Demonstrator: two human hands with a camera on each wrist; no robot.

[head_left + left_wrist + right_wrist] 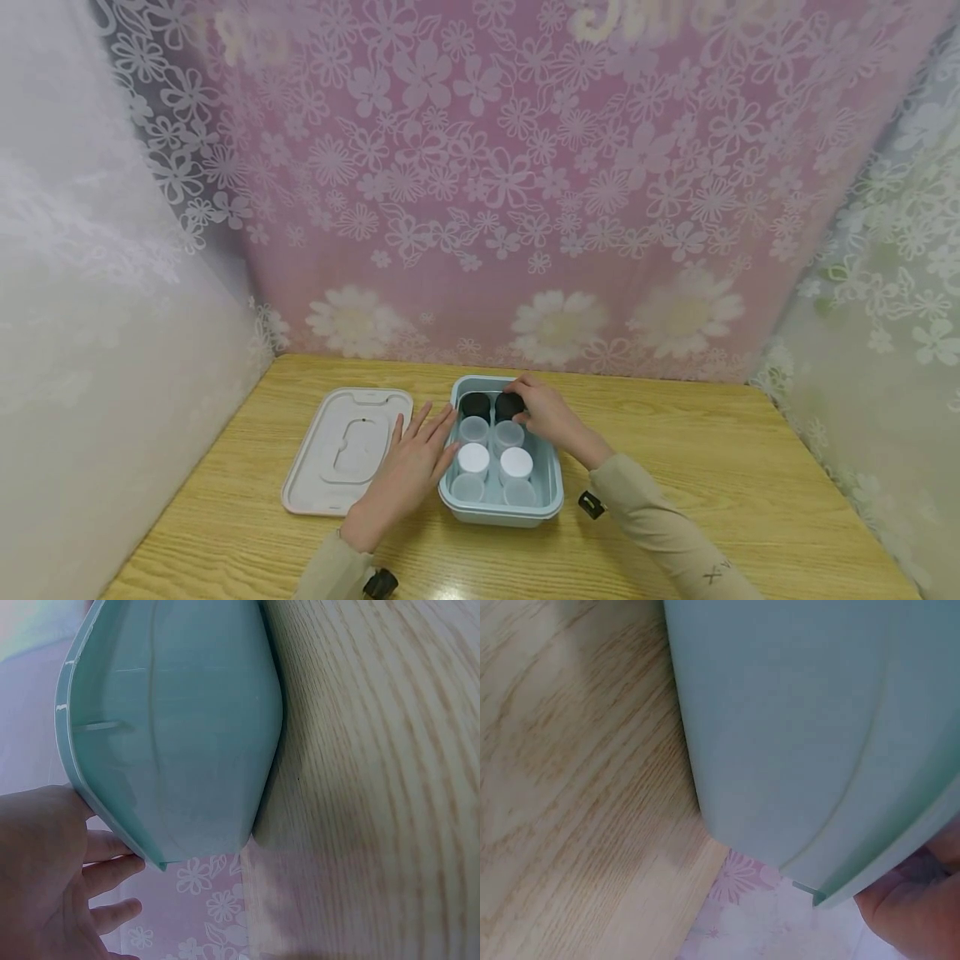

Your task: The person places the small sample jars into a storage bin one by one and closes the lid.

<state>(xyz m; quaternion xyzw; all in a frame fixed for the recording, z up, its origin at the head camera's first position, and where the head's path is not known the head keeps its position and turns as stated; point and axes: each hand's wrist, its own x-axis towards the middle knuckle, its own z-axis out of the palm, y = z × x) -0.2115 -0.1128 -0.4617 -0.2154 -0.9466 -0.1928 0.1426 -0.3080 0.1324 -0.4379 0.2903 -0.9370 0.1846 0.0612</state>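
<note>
A light blue plastic box (555, 479) stands on the table with several small round containers inside. At its back are two black-topped jars, the left one (476, 405) uncovered by any hand. My right hand (551, 414) reaches over the right rim, its thumb and fingers around the black top of the right jar (508, 406). In the right wrist view, the box wall hides most of that hand. My left hand (412, 467) lies along the left rim, fingers spread and straight, touching the edge. Clear-topped containers (473, 431) and white-topped jars (516, 463) fill the rest.
A white lid (315, 475) lies flat on the wood-grain table (675, 467), left of the box and partly behind my left hand. A pink flowered curtain (450, 208) hangs behind the table's far edge, with pale curtains on both sides.
</note>
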